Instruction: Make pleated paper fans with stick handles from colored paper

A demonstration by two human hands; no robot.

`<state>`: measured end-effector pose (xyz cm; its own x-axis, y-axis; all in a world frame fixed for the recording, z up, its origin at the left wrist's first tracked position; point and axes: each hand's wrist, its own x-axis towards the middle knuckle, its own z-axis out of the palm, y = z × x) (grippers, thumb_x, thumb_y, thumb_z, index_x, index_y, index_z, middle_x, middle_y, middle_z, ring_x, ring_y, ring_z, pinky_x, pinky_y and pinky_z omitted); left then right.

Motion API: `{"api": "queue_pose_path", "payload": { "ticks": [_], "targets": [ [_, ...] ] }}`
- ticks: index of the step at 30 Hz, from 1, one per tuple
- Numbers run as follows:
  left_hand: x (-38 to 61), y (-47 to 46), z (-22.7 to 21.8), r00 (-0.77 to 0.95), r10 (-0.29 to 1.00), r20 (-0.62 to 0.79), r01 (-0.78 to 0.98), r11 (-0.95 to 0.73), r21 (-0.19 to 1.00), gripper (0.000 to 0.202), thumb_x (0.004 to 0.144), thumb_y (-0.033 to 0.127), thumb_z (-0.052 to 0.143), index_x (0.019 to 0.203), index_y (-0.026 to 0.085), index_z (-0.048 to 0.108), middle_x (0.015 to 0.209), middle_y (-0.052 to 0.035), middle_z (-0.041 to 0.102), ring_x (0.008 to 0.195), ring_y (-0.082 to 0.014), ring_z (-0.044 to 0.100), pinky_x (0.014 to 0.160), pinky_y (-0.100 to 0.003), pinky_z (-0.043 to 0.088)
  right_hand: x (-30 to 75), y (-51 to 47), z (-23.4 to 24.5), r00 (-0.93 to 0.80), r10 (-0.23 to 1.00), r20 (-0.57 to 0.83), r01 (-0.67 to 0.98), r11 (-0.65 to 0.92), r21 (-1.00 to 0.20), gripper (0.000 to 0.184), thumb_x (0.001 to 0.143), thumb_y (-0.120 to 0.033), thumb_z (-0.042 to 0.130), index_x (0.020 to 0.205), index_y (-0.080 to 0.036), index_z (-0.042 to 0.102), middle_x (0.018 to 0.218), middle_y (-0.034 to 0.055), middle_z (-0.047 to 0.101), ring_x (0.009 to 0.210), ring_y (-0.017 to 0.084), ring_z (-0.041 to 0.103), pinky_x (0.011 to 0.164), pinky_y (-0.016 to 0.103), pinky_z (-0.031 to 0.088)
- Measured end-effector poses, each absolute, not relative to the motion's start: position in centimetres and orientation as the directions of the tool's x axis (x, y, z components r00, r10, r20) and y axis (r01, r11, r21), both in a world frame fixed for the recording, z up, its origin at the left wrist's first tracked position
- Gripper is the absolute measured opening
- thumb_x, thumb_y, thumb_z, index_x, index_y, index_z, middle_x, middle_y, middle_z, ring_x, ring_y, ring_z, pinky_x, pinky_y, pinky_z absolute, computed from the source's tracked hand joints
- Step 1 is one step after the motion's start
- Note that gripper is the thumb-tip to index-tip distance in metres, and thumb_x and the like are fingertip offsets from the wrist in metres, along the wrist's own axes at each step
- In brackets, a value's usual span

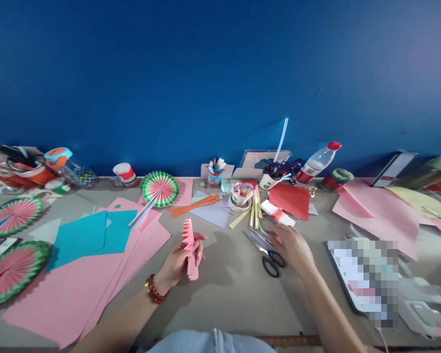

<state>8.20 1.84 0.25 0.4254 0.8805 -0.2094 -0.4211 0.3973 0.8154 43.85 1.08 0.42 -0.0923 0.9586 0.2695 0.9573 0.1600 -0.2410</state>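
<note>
A pink strip of paper, folded into accordion pleats [190, 250], stands upright in my left hand [180, 260]; the thumb and fingers are closed round its middle. My right hand [294, 247] reaches low over the table, palm down, fingers stretched forward and slightly bent. It is just right of the scissors [270, 257], which have black handles and lie with the blades pointing away. Beyond its fingertips is a white packet [278, 213] with red marks. What lies beneath the right fingers is partly hidden.
Pink sheets [91, 274] and teal paper [95, 233] cover the left side, near round pleated fans [160, 189]. Orange strips [194, 205], yellow strips [255, 208] and a small cup [241, 194] lie ahead. A bottle [318, 164] leans by the wall; a phone [360, 279] lies right.
</note>
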Motion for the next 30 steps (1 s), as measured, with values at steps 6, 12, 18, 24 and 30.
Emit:
{"api": "queue_pose_path", "payload": {
  "ticks": [6, 12, 18, 24, 30],
  "targets": [
    [8.0, 1.7, 0.7, 0.438, 0.879, -0.187, -0.410, 0.381, 0.829, 0.031, 0.084, 0.035, 0.070, 0.107, 0.014, 0.072, 0.077, -0.0071, 0.065, 0.069, -0.0182, 0.064, 0.074, -0.032, 0.048, 44.7, 1.4, 1.8, -0.015, 0.965, 0.263, 0.909, 0.123, -0.398, 0.018, 0.091, -0.035, 0.049, 0.089, -0.024, 0.063, 0.088, 0.0057, 0.072, 0.084, 0.024, 0.066, 0.074, 0.034, 0.049],
    [8.2, 2.0, 0.5, 0.443, 0.872, -0.210, -0.406, 0.404, 0.820, 0.037, 0.083, 0.035, 0.070, 0.116, 0.016, 0.068, 0.076, -0.0055, 0.066, 0.056, -0.0133, 0.059, 0.058, -0.028, 0.045, 45.0, 1.5, 3.7, 0.290, 0.936, 0.198, 0.402, 0.068, -0.913, 0.025, 0.087, -0.047, 0.058, 0.089, -0.022, 0.060, 0.068, -0.0004, 0.064, 0.068, 0.018, 0.061, 0.072, 0.032, 0.050],
    [8.3, 1.8, 0.9, 0.450, 0.865, -0.222, -0.408, 0.421, 0.810, 0.036, 0.085, 0.035, 0.068, 0.114, 0.014, 0.068, 0.066, -0.0001, 0.058, 0.048, -0.0100, 0.054, 0.066, -0.032, 0.050, 43.4, 2.2, 4.9, 0.414, 0.910, 0.030, -0.191, 0.119, -0.974, 0.030, 0.073, -0.042, 0.078, 0.071, -0.018, 0.060, 0.057, -0.0057, 0.047, 0.055, 0.011, 0.048, 0.059, 0.027, 0.049],
    [8.1, 2.0, 1.2, 0.486, 0.836, -0.257, -0.452, 0.492, 0.744, 0.032, 0.085, 0.031, 0.068, 0.111, 0.013, 0.068, 0.061, 0.0037, 0.049, 0.049, -0.0082, 0.047, 0.064, -0.030, 0.048, 41.3, 1.4, 6.2, 0.456, 0.873, 0.174, -0.248, 0.313, -0.917, 0.024, 0.077, -0.039, 0.076, 0.090, -0.021, 0.066, 0.063, -0.0050, 0.054, 0.062, 0.011, 0.053, 0.066, 0.027, 0.052],
    [7.9, 2.2, 1.6, 0.488, 0.843, -0.228, -0.451, 0.467, 0.760, 0.029, 0.084, 0.029, 0.068, 0.107, 0.012, 0.069, 0.065, 0.0007, 0.052, 0.059, -0.0117, 0.053, 0.069, -0.031, 0.049, 36.0, -0.8, 6.2, -0.027, 0.980, 0.196, 0.152, 0.198, -0.968, 0.033, 0.091, -0.035, 0.063, 0.121, -0.021, 0.060, 0.090, 0.0064, 0.073, 0.083, 0.020, 0.069, 0.079, 0.034, 0.054]
  ]
}}
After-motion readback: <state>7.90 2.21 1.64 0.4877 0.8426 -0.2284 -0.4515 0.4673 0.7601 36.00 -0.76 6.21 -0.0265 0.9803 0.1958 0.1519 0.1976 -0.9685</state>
